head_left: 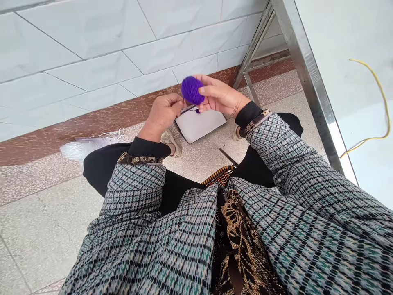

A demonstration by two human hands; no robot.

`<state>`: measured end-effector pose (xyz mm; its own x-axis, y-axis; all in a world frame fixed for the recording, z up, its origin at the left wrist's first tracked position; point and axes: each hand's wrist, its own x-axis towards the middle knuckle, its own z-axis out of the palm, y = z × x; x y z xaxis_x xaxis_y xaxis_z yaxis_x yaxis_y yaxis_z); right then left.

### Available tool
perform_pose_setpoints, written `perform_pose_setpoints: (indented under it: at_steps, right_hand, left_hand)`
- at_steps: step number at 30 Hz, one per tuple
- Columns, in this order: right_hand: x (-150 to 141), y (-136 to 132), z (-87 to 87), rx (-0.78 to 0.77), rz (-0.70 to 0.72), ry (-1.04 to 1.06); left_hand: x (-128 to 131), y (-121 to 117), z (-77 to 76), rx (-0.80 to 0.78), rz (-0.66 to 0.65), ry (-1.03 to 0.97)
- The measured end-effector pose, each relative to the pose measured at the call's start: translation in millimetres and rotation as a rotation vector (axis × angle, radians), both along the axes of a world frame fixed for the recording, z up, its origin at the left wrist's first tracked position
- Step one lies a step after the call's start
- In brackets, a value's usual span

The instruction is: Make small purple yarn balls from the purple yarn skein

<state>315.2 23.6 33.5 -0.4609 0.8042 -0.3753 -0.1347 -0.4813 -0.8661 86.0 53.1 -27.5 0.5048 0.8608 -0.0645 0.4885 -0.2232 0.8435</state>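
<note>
My right hand (pixel 219 95) is closed around a ball of purple yarn (pixel 192 90), the thumb lying over its near side. Close by on the left, my left hand (pixel 165 111) pinches with thumb and forefinger; a thin purple strand shows near those fingertips. A small bit of purple (pixel 198 111) hangs just under the ball. Below both hands, a white flat-topped box or board (pixel 201 126) with dark edges lies on the floor.
Clear plastic and white strings (pixel 92 144) lie by the wall at left. A woven seat edge (pixel 218 175) shows between my legs. On the right stands a metal-framed table (pixel 316 82) with a white top, bearing a yellow cord (pixel 382 96). A tiled wall (pixel 101 53) rises ahead.
</note>
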Motion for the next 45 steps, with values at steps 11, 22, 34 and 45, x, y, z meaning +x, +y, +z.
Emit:
perform_pose_setpoints:
  at_steps: [11,22,34,45]
  right_hand:
    - [-6,4,-14.1,0.000,-0.155,-0.436]
    - [2,-2,-0.3,-0.065,0.096,-0.071]
    - [-6,4,-8.0,-0.041,-0.251,-0.411]
    - [7,-3,0.7,-0.043,0.114,0.041]
  left_hand:
    - [16,-25,26.7,-0.012,-0.215,0.108]
    - [5,-5,11.4,0.004,0.175,0.062]
    - [21,-26,18.8,0.021,-0.222,0.103]
    - [5,-8,17.7,0.053,0.107,0.101]
